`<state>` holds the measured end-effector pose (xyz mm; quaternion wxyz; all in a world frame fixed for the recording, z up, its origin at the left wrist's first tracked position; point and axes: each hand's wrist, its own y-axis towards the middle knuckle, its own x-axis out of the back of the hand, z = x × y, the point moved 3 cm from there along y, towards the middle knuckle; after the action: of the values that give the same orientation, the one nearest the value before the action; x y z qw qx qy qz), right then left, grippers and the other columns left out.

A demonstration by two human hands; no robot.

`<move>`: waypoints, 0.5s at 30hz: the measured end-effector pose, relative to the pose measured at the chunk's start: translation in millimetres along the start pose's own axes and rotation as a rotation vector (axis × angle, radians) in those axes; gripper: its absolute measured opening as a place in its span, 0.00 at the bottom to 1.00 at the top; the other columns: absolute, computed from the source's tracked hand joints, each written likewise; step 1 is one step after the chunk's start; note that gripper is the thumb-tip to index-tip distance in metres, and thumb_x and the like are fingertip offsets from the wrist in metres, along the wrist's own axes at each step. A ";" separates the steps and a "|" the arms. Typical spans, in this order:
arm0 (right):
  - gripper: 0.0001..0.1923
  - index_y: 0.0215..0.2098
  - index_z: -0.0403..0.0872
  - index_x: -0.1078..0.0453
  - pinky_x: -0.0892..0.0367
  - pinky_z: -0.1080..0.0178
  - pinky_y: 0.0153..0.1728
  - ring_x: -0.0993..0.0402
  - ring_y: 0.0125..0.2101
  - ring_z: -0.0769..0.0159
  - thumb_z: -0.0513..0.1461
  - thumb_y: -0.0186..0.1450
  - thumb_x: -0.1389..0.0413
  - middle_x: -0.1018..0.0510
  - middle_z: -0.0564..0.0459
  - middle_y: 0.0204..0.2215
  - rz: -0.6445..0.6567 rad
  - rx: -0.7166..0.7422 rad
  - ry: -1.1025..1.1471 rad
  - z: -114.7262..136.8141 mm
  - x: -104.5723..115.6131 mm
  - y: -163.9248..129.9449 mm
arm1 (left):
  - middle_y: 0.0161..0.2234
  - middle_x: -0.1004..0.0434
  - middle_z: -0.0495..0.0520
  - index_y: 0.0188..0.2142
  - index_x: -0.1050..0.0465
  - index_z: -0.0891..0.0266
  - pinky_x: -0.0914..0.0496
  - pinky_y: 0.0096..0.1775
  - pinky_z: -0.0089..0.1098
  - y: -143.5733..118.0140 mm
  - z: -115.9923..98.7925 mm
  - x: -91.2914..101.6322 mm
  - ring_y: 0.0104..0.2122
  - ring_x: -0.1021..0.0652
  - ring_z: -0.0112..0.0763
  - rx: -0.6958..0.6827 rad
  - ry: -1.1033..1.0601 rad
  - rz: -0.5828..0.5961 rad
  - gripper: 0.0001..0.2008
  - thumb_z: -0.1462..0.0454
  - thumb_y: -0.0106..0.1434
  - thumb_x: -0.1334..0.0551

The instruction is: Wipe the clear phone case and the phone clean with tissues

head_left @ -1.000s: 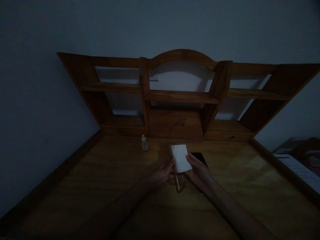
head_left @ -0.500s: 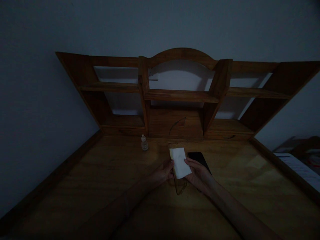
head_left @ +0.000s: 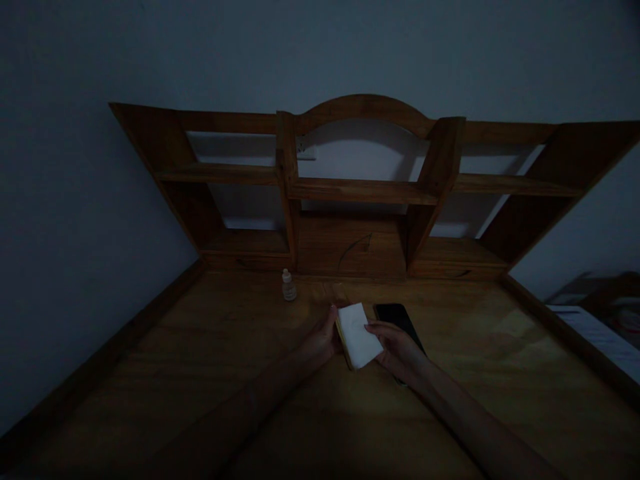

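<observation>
Both forearms reach forward over the wooden desk [head_left: 200, 360] and meet near its middle. The left hand [head_left: 320, 340] grips the left edge of a white folded cloth [head_left: 357, 335], and the right hand [head_left: 397, 347] holds its right lower corner with curled fingers. The cloth is tilted, above the desk surface. A dark phone [head_left: 397, 319] lies just beside the right hand. A small bottle [head_left: 289, 286] stands apart at the back left, near the shelf unit [head_left: 360, 190].
</observation>
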<state>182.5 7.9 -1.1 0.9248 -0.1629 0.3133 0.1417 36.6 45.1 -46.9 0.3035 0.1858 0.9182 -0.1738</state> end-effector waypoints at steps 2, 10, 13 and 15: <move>0.11 0.41 0.41 0.21 0.29 0.64 0.39 0.21 0.36 0.64 0.35 0.59 0.36 0.16 0.46 0.39 -0.014 -0.027 0.012 -0.7 0.9 -0.2 | 0.48 0.22 0.61 0.54 0.29 0.61 0.26 0.46 0.41 -0.2 -2.5 -1.2 0.50 0.24 0.45 -0.005 -0.004 -0.018 0.30 0.44 0.61 0.40; 0.10 0.37 0.40 0.21 0.30 0.64 0.35 0.21 0.31 0.64 0.36 0.57 0.35 0.16 0.47 0.33 -0.039 -0.030 -0.076 -0.1 9.6 1.8 | 0.51 0.24 0.56 0.53 0.30 0.57 0.27 0.48 0.37 -2.2 -10.0 -2.0 0.49 0.24 0.41 -0.161 -0.023 -0.031 0.26 0.45 0.63 0.42; 0.11 0.37 0.42 0.20 0.31 0.65 0.34 0.21 0.30 0.65 0.37 0.56 0.35 0.16 0.49 0.32 -0.054 -0.006 -0.125 0.2 11.9 2.6 | 0.46 0.22 0.57 0.56 0.34 0.58 0.26 0.43 0.36 -3.0 -13.4 -4.0 0.43 0.22 0.39 -0.158 -0.013 -0.059 0.31 0.41 0.62 0.43; 0.11 0.37 0.44 0.20 0.31 0.65 0.33 0.22 0.30 0.65 0.38 0.55 0.35 0.16 0.50 0.33 -0.058 0.007 -0.155 0.4 12.0 2.9 | 0.43 0.22 0.56 0.58 0.37 0.58 0.26 0.39 0.35 -4.3 -15.7 -6.1 0.39 0.21 0.37 -0.142 0.008 -0.086 0.35 0.39 0.60 0.43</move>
<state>190.8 12.6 -8.9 0.9505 -0.1570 0.2366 0.1261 31.4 46.7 -30.3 0.3046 0.1247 0.9366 -0.1203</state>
